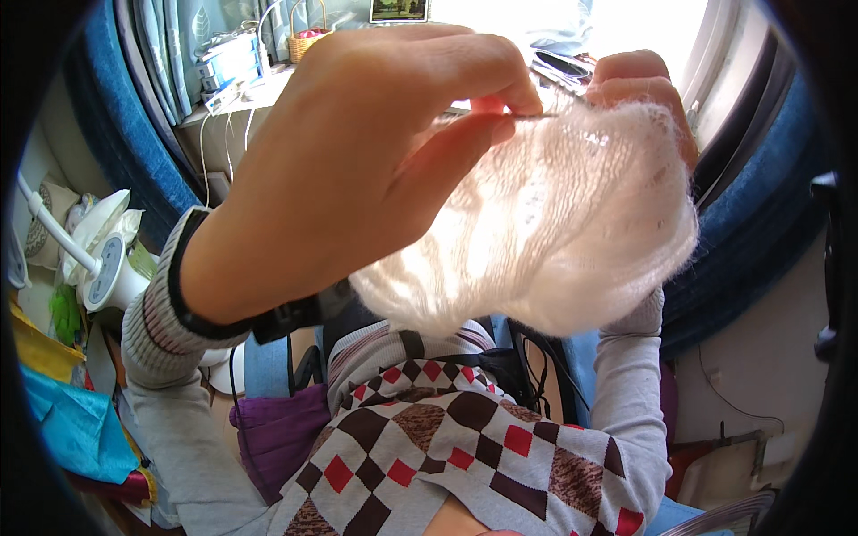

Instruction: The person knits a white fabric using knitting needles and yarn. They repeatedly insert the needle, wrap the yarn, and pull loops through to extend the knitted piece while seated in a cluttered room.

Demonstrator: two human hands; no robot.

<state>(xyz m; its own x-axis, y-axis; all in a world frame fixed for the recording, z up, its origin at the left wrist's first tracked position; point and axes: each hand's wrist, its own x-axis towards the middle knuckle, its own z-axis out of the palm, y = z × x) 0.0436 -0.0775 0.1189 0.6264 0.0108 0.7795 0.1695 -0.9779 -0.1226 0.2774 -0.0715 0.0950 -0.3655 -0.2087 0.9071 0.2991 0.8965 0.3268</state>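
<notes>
A fuzzy white knitted piece [536, 221] hangs in front of me, lit through from the window behind it. My left hand [335, 147], large and close to the camera, pinches a thin knitting needle [539, 116] between thumb and fingertips at the top edge of the knitting. On the other side, my right hand [640, 87] grips the upper right of the knitting with bent fingers, partly hidden behind it. Another thin needle [570, 94] slants up from near the right fingers. Glare blurs the stitches along the top edge.
Beyond my hands stands a white table [271, 94] with a wicker basket [308, 43], a picture frame [399, 10] and boxes [228, 63]. A white lamp [107, 275] and coloured cloths [74, 422] are at my left. Purple fabric [281, 429] lies beside my lap.
</notes>
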